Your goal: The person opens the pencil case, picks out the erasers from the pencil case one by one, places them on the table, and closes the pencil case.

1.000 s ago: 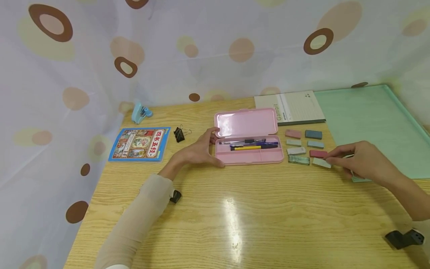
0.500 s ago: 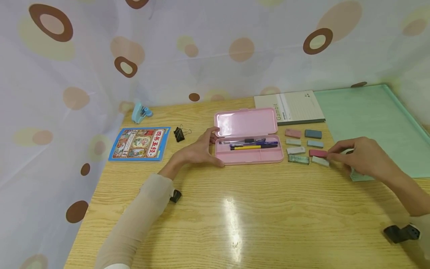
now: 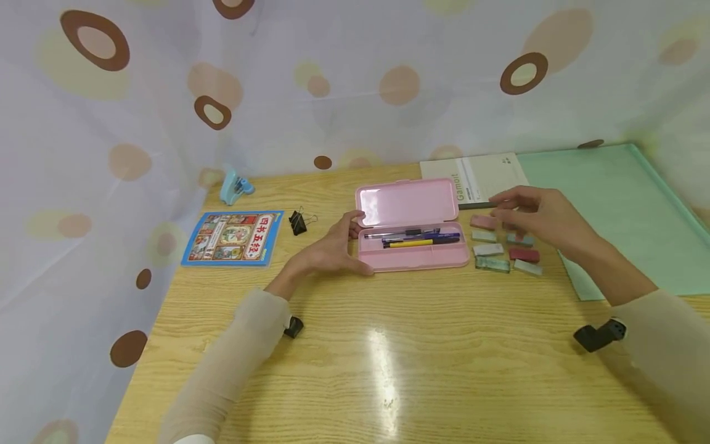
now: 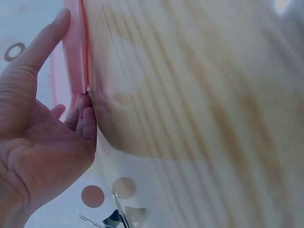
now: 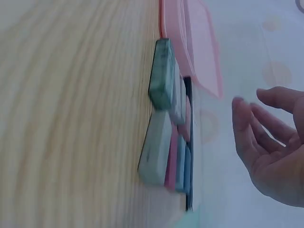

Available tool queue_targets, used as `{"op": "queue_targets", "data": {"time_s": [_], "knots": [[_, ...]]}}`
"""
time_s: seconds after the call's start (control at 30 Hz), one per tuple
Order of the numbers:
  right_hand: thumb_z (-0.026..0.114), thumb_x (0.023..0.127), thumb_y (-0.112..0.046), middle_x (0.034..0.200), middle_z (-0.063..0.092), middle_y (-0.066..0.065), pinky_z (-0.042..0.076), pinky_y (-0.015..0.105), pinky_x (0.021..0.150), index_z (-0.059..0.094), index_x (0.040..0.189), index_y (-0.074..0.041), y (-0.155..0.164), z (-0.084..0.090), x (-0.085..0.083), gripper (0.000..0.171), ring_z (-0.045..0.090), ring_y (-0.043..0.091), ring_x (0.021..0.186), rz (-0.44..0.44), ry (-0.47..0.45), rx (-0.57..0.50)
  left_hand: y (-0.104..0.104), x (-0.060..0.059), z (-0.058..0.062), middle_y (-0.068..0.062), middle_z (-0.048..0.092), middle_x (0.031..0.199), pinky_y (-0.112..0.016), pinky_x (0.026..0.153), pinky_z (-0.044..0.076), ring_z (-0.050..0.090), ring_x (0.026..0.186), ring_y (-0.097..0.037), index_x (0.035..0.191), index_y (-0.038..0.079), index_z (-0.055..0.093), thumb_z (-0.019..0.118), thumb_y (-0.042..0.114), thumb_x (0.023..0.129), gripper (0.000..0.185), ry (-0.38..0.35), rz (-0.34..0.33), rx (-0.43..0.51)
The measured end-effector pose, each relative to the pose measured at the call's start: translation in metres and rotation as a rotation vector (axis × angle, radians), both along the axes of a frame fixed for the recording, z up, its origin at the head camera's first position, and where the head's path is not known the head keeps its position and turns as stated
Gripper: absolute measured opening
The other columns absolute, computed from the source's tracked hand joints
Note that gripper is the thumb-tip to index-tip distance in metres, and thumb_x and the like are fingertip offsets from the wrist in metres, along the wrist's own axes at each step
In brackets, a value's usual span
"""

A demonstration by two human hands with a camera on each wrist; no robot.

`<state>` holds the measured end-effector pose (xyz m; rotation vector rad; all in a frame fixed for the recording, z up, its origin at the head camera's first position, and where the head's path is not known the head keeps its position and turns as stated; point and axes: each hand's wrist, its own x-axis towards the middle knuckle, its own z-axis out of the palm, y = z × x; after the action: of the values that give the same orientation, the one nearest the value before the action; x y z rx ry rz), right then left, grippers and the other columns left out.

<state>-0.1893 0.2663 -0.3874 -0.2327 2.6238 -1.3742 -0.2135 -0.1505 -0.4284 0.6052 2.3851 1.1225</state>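
1. The left hand (image 3: 333, 250) rests, fingers straight, against one open pink pencil case (image 3: 413, 259) mid-table.
2. Three pens (image 3: 413, 238) lie inside.
3. The right hand (image 3: 540, 216) hovers open and empty over eight erasers (image 3: 492, 264) beside the case.

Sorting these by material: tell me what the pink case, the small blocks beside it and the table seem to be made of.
Pink case: likely moulded plastic, smooth, its open lid slightly glossy.
Small blocks: probably rubber erasers, matte pastel; the material is uncertain.
Table: wood-grain surface with a bright glare streak, so lacquered wood or laminate; which one can't be told.
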Motion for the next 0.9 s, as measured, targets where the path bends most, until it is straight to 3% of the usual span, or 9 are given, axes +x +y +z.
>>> {"op": "queue_targets", "data": {"time_s": [0.07, 0.17, 0.3, 0.43, 0.53, 0.6, 0.77, 0.9], "knots": [[0.065, 0.103, -0.04, 0.125, 0.069, 0.007, 0.053, 0.025, 0.08, 0.058, 0.143, -0.011, -0.013, -0.003, -0.011, 0.05, 0.068, 0.012, 0.098, -0.007, 0.004, -0.033, 0.002, 0.002, 0.001, -0.011, 0.042, 0.139, -0.036, 0.117, 0.036, 0.043, 0.13, -0.024, 0.162, 0.016, 0.012, 0.096, 0.026, 0.074, 0.121, 0.015, 0.009, -0.014], [0.061, 0.106, -0.037, 0.143, 0.059, 0.011, 0.051, 0.023, 0.094, 0.048, 0.151, -0.01, -0.032, -0.008, -0.025, 0.054, 0.062, 0.014, 0.117, -0.025, -0.024, -0.106, 0.002, 0.006, 0.002, -0.009, 0.044, 0.141, -0.038, 0.117, 0.037, 0.045, 0.132, -0.024, 0.163, 0.017, 0.009, 0.096, 0.029, 0.074, 0.125, 0.034, 0.036, -0.045], [0.054, 0.108, -0.037, 0.16, 0.042, 0.016, 0.056, 0.03, 0.093, 0.032, 0.162, -0.011, -0.055, -0.014, -0.041, 0.063, 0.049, 0.029, 0.138, -0.079, -0.127, -0.208, 0.0, 0.013, 0.006, -0.009, 0.046, 0.144, -0.042, 0.116, 0.04, 0.046, 0.134, -0.026, 0.165, 0.015, 0.007, 0.097, 0.034, 0.073, 0.129, 0.03, 0.104, -0.077], [0.046, 0.109, -0.044, 0.164, 0.036, 0.019, 0.051, 0.045, 0.1, 0.021, 0.166, -0.014, -0.071, -0.018, -0.054, 0.069, 0.04, 0.036, 0.147, -0.151, -0.226, -0.298, -0.003, 0.017, 0.007, -0.01, 0.044, 0.143, -0.043, 0.114, 0.042, 0.045, 0.132, -0.025, 0.161, 0.007, 0.026, 0.096, 0.04, 0.073, 0.117, 0.056, 0.131, -0.17], [0.039, 0.11, -0.045, 0.16, 0.04, 0.019, 0.039, 0.054, 0.114, 0.024, 0.165, -0.012, -0.078, -0.021, -0.059, 0.066, 0.043, 0.032, 0.144, -0.205, -0.262, -0.427, -0.002, 0.017, 0.005, -0.01, 0.045, 0.139, -0.041, 0.112, 0.043, 0.045, 0.128, -0.025, 0.154, 0.006, 0.042, 0.095, 0.043, 0.073, 0.103, 0.093, 0.105, -0.229], [0.038, 0.111, -0.044, 0.148, 0.052, 0.015, 0.037, 0.049, 0.116, 0.032, 0.162, -0.01, -0.082, -0.022, -0.06, 0.061, 0.052, 0.028, 0.134, -0.241, -0.254, -0.516, -0.002, 0.016, 0.004, -0.009, 0.045, 0.138, -0.041, 0.111, 0.043, 0.045, 0.126, -0.024, 0.152, 0.007, 0.046, 0.094, 0.042, 0.074, 0.097, 0.101, 0.091, -0.228], [0.047, 0.111, -0.035, 0.106, 0.068, -0.004, 0.048, 0.028, 0.097, 0.062, 0.135, -0.006, -0.086, -0.023, -0.055, 0.041, 0.062, 0.013, 0.101, -0.285, -0.094, -0.732, -0.002, 0.015, 0.003, -0.008, 0.047, 0.137, -0.04, 0.111, 0.042, 0.045, 0.125, -0.024, 0.151, 0.007, 0.047, 0.094, 0.041, 0.075, 0.096, 0.096, 0.079, -0.22], [0.052, 0.11, -0.035, 0.1, 0.071, -0.002, 0.053, 0.024, 0.085, 0.071, 0.121, -0.002, -0.082, -0.022, -0.044, 0.039, 0.066, 0.014, 0.097, -0.182, 0.041, -0.763, -0.004, 0.015, 0.002, -0.007, 0.047, 0.138, -0.041, 0.113, 0.04, 0.045, 0.127, -0.024, 0.151, 0.007, 0.045, 0.092, 0.042, 0.077, 0.095, 0.092, 0.07, -0.223]]}}
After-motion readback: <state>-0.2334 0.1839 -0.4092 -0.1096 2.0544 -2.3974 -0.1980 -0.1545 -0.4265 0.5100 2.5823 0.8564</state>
